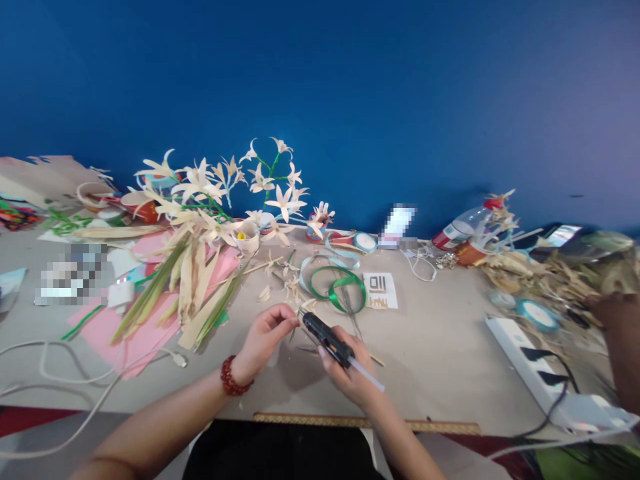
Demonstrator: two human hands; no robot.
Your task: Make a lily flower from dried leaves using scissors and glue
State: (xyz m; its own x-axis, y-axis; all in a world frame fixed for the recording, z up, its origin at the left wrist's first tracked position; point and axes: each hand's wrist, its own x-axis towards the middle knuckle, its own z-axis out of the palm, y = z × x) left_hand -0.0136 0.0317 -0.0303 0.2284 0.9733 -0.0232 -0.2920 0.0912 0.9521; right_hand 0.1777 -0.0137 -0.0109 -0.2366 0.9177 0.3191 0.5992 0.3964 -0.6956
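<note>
My right hand [353, 370] is wrapped round a black hot glue gun [327, 340], and a translucent glue stick [367, 375] sticks out of its back end. The gun's nozzle points up and left, close to the fingertips of my left hand [267, 337]. That hand wears a red beaded bracelet [234, 377] and is closed in a pinch. Whatever small piece it pinches is too small to make out. Beyond my hands lie loops of green ribbon [357, 293] and a paper card [381, 291]. Several small pale husk scraps [287, 283] are scattered just past my left fingers.
Husk flowers [200, 183] stand in cups along the blue wall. Corn husks [187, 287] lie on pink paper [100, 327] at left. On the right are a white power strip [525, 360], a plastic bottle [457, 230], ribbon rolls [537, 315] and another person's hand [617, 320].
</note>
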